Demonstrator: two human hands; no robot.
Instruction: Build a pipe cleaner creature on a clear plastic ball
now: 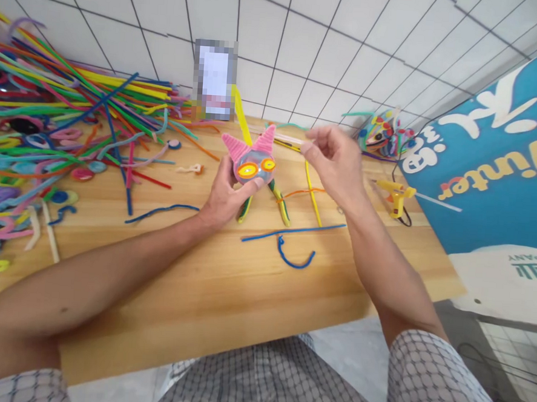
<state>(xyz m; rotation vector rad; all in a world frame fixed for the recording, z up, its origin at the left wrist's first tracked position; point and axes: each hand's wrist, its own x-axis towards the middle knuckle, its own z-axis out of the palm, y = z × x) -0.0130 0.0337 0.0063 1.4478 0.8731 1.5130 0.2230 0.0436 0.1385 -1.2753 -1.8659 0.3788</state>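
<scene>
- Your left hand [227,200] grips the eared head piece [258,167], thumb on the front; head's near centre, above the table [189,299]. Clock positions read from it.
- Your right hand [338,169], 3 o'clock: thumb and fingertips nearly together at the end of a thin pale strip [290,138]. Can't tell if it's pinched or just behind them.
- Done, judging by looks: two pink ears [265,141] on top, two yellow-orange eyes [246,170] on front. No mouth or whiskers show; back hidden, so can't say how finished.
- Upright yellow strip [241,117], 11 o'clock, behind the head; attached or not, unclear.
- Loose, not on the head: straight blue stem [294,232] and blue curl [293,263], 5 o'clock; another blue stem [161,210], 8; orange stem [300,194] crossing a yellow stem [314,201], between 3 and 4.
- Green-yellow handles [281,206], 5 to 6, likely pliers, just below the head.
- Glue gun [398,198] well out at 3, beyond your right hand, not in use.
- Stem heap [97,96], between 9 and 10.
</scene>
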